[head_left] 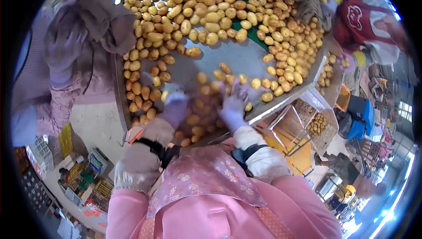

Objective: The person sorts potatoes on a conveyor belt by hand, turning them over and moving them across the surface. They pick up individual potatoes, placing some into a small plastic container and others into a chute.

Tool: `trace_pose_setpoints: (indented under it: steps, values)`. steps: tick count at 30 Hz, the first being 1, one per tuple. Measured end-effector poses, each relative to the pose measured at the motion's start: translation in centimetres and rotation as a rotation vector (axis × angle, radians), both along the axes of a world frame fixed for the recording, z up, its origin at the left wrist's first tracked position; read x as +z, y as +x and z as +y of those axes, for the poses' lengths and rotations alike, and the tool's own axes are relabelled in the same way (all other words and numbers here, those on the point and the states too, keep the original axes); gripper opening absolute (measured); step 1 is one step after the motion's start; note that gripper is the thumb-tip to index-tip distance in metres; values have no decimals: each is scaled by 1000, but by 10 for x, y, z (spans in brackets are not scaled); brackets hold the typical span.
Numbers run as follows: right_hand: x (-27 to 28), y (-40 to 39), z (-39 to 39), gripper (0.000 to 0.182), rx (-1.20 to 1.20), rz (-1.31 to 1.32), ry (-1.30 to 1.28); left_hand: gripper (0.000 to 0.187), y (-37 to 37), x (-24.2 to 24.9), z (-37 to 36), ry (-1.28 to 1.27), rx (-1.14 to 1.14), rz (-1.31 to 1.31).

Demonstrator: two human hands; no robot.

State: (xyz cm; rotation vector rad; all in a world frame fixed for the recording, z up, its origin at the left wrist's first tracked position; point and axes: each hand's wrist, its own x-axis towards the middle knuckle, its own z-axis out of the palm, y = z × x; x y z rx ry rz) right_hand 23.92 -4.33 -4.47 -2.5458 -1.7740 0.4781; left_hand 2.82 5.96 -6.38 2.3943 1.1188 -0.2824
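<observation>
Potatoes (212,38) lie in a thick spread over a grey metal sorting table (220,59). My right hand (234,105), in a pale purple glove, reaches over the near part with its fingers spread, touching or just above some potatoes. My left hand (176,108), gloved in the same colour, is at the left of the near pile, smeared by motion, so its fingers cannot be made out. Between both hands is a blurred cluster of potatoes (200,107), partly in shadow.
A person (66,63) in a purple top stands at the left edge; another person (369,23) wearing a red apron works at the right. The table's metal rim (285,100) runs along the near right. Below it a crate (318,127) holds potatoes beside a yellow stool (296,155).
</observation>
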Motion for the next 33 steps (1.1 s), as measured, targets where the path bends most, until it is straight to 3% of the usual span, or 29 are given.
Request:
trace_pose_setpoints:
  steps: [2,4,6,7,8,10,12,13,14,15,16,17,18,19,21,22,25,27,29,31,33]
  values:
    - [-2,-3,-8,59,467,72,3,30,-29,-10,-40,99,49,-174]
    - [-14,44,-4,56,900,364,93,25,-55,27,-45,-83,78,-173]
    - [10,85,46,53,756,249,-139,24,-87,45,-38,-194,208,-177]
    - [13,103,81,55,507,144,-58,24,-100,48,-29,-304,329,-182]
    - [7,129,115,59,564,-44,257,24,-108,48,-17,-200,457,-332]
    - [15,138,215,52,365,-47,741,24,-112,44,20,34,618,-511]
    - [16,117,294,56,231,78,521,25,-98,39,76,161,745,-479]
    - [20,79,304,58,134,-219,459,26,-91,37,103,160,840,-413]
    - [29,58,316,59,111,-49,384,29,-84,10,127,206,790,-438]
    - [48,39,315,57,276,4,179,33,-80,-17,135,245,739,-465]
    - [44,19,299,56,407,-68,171,33,-66,-13,131,238,741,-461]
    - [24,19,279,53,526,-114,164,38,-34,-5,126,368,587,-241]
    - [24,26,251,52,635,-105,148,43,-14,3,124,491,420,-25]
    - [24,41,221,49,715,12,201,43,-11,13,117,490,418,-32]
    - [9,61,153,47,509,217,339,58,-18,30,86,220,197,-143]
    - [9,66,115,48,326,209,209,58,-20,34,71,213,200,-146]
    - [22,70,29,55,306,52,147,66,-24,39,21,16,223,-102]
    - [33,60,-10,53,300,94,195,62,-21,41,-11,-163,627,-327]
    - [42,36,-28,50,280,131,226,62,4,53,-35,-182,631,-445]
    - [45,3,-35,43,-542,1484,214,63,39,61,-54,-207,628,-567]
    - [34,6,-55,38,-563,1380,146,61,65,63,-65,-34,-7,-755]
